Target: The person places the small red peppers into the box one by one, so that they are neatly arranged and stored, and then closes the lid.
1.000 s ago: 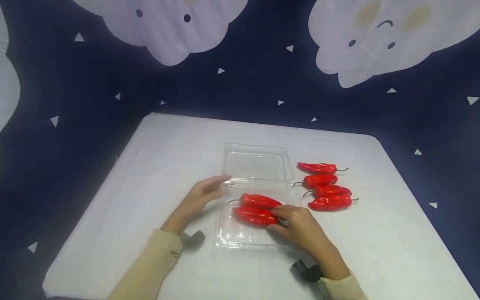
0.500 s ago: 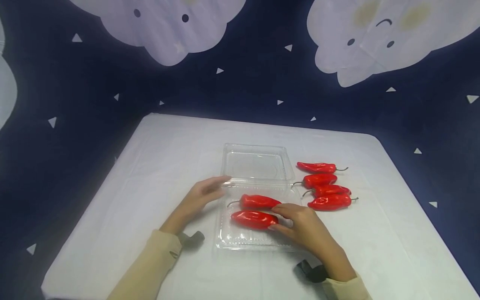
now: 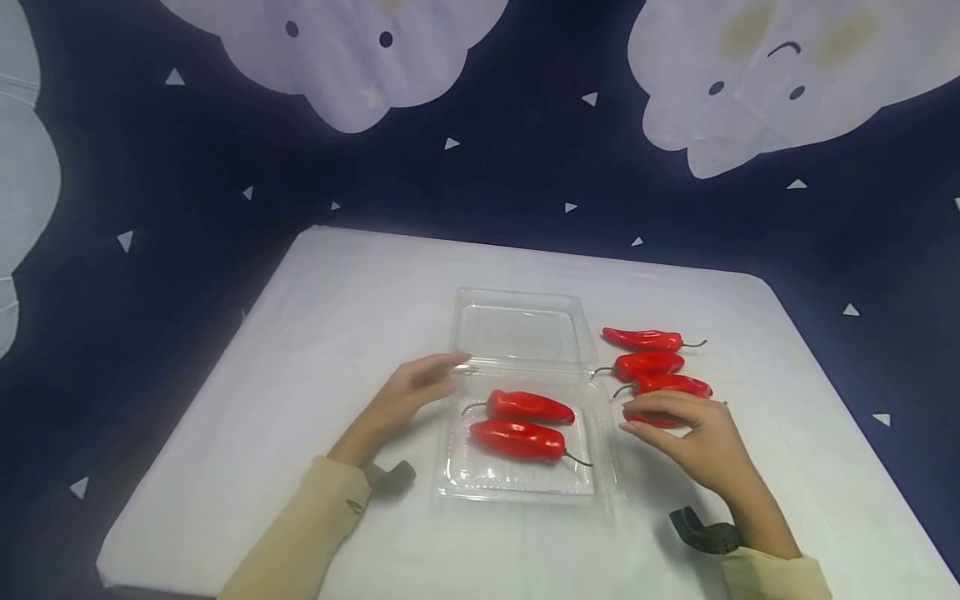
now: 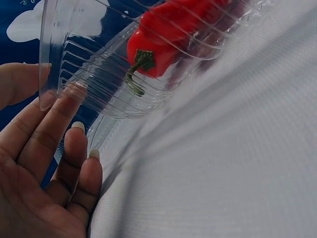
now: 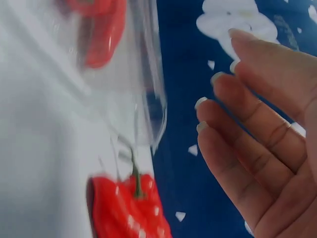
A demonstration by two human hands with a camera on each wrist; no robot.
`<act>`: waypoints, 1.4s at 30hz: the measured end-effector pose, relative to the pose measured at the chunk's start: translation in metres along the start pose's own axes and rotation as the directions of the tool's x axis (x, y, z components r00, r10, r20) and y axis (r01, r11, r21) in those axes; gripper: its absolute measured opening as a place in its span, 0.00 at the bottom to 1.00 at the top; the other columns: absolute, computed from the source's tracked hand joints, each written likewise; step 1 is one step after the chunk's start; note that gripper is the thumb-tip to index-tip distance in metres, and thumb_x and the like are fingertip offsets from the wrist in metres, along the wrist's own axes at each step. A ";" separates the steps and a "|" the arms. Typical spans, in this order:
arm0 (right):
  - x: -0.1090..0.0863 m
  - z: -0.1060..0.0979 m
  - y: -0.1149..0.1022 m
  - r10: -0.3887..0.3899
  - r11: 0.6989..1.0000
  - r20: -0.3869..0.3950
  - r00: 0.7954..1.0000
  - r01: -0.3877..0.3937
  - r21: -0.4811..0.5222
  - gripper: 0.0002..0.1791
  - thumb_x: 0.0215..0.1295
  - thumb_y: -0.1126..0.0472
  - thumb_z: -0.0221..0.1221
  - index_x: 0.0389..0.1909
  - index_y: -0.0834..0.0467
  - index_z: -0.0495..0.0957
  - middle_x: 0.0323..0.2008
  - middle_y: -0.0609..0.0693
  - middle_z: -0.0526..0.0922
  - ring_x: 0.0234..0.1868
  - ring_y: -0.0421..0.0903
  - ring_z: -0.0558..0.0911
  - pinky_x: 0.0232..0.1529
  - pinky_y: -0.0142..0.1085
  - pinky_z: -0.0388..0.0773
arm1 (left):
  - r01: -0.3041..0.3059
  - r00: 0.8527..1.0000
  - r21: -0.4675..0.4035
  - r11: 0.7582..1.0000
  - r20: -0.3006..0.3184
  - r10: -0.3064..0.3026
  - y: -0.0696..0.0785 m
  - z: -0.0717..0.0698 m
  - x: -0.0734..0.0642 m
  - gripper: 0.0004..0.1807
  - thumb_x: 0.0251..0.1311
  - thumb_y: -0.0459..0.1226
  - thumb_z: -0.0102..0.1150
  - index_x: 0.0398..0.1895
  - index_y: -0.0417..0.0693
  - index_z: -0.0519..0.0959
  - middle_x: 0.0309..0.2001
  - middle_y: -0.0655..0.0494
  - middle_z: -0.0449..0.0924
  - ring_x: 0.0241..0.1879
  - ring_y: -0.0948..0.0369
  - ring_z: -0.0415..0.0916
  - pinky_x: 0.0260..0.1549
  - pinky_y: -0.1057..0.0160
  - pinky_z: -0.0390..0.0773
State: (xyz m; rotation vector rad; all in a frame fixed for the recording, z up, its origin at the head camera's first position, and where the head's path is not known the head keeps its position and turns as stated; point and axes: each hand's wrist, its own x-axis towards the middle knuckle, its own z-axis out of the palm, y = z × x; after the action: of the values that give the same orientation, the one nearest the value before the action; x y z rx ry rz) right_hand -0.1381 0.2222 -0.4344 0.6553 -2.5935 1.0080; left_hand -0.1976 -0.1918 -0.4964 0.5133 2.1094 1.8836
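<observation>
A hinged clear plastic container (image 3: 517, 493) lies unfolded on the table, its lid half (image 3: 517, 292) toward the back. Two red peppers lie inside: a rear one (image 3: 528, 407) with its stem left and a front one (image 3: 517, 439) with its stem right. My left hand (image 3: 408, 392) is at the container's left side; in the left wrist view, its extended fingertips (image 4: 74, 91) overlap the clear wall. Over the nearest loose pepper (image 3: 656, 419) hovers my right hand (image 3: 693, 433), partly hiding it. The right wrist view shows this hand's fingers loosely bent with nothing between them.
Three more red peppers lie in a column right of the container: the back one (image 3: 645, 339), the middle one (image 3: 648, 364) and one (image 3: 675, 383) just behind the right hand. A white cloth covers the table (image 3: 337, 292). Beyond it hangs a dark blue cloud-patterned backdrop (image 3: 525, 175).
My right hand has let go of the front pepper inside the container and moved right to the loose peppers. That pepper's stem now shows. The left hand has stayed in place.
</observation>
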 end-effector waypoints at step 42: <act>-0.003 -0.039 0.065 0.301 0.951 0.051 0.952 -0.296 -0.086 0.17 0.61 0.54 0.73 0.51 0.43 0.87 0.50 0.42 0.86 0.51 0.32 0.77 0.49 0.36 0.81 | 0.033 0.999 -0.031 0.999 0.004 -0.033 0.001 0.003 0.000 0.25 0.71 0.38 0.61 0.70 0.61 0.74 0.66 0.62 0.77 0.66 0.57 0.73 0.70 0.43 0.65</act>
State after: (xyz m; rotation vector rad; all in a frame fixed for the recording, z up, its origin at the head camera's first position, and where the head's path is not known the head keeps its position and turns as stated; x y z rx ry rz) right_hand -0.1643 0.2927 -0.4444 0.2825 -2.8314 0.9768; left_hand -0.1964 -0.1891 -0.4960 0.4716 2.0694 1.8928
